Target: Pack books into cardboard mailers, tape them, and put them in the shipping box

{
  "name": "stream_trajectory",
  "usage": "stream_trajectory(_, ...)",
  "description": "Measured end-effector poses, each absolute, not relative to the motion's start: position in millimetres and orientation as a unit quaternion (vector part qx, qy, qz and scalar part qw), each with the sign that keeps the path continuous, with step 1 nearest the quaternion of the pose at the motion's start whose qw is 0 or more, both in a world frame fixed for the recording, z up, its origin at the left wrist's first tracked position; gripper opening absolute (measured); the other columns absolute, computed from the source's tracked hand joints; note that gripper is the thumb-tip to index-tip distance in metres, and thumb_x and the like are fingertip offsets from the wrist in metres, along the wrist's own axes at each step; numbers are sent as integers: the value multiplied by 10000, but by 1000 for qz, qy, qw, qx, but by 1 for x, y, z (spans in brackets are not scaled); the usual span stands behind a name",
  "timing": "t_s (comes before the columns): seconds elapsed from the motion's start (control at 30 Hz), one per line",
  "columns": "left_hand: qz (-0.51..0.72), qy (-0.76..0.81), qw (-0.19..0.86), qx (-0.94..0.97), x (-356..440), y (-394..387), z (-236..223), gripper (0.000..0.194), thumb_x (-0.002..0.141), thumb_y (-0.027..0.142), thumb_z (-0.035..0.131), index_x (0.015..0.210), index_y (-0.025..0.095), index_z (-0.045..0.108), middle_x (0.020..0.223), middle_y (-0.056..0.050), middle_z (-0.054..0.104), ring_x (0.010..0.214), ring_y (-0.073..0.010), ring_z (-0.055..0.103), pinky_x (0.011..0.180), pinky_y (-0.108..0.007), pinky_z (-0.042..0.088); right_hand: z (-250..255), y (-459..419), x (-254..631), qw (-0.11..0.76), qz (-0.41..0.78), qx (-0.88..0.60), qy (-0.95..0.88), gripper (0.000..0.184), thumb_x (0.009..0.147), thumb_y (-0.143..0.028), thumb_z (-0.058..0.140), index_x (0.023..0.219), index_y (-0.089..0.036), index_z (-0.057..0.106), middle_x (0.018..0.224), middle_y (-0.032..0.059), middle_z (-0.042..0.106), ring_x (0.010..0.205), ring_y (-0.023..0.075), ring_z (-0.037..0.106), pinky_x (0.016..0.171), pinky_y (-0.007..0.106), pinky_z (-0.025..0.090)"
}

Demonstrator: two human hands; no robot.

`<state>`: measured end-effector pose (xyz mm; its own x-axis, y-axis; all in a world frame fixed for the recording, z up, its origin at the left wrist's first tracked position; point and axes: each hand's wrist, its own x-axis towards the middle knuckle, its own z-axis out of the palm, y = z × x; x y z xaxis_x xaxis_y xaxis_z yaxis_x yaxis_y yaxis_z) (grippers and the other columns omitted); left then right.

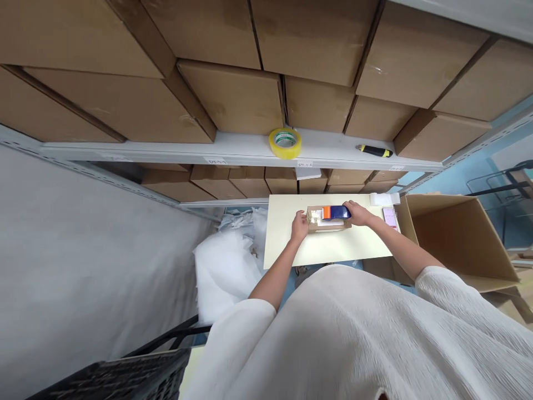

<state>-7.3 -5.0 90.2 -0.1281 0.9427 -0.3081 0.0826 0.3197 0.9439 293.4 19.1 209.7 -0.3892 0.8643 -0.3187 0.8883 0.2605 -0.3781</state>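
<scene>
A small brown cardboard box [328,225] lies on a pale cream table [325,250]. My left hand [299,225] is closed against the box's left end and steadies it. My right hand [358,214] grips a blue and orange tape dispenser [335,212] that rests on top of the box. Both forearms reach out from my white sleeves.
A yellow tape roll [285,143] and a yellow-black utility knife [373,150] lie on the grey shelf [233,150] among large cardboard boxes. An open carton [458,239] stands to the right, white packing material [227,266] to the left, and a black crate [125,378] at lower left.
</scene>
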Motion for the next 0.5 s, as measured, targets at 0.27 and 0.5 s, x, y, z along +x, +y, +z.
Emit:
stream_trajectory(0.27,381,619,598,338,3,3,84,519,798,178,744,1296,227,606,1321,-144,738,1314,-278,692,1155,-454,526,211,18,293,27,-262,555,789,547,747,-242,813,1243,-248,581,1157,89,641,1089,314,617,911,387,521)
stream_trajectory(0.5,262,547,421,674,-11,0,110,897,857,255,727,1682,230,374,1802,-121,337,1692,-314,262,1388,-486,232,216,18,292,43,-254,548,796,513,788,-228,770,1265,-227,583,1177,89,651,1105,293,628,932,364,522)
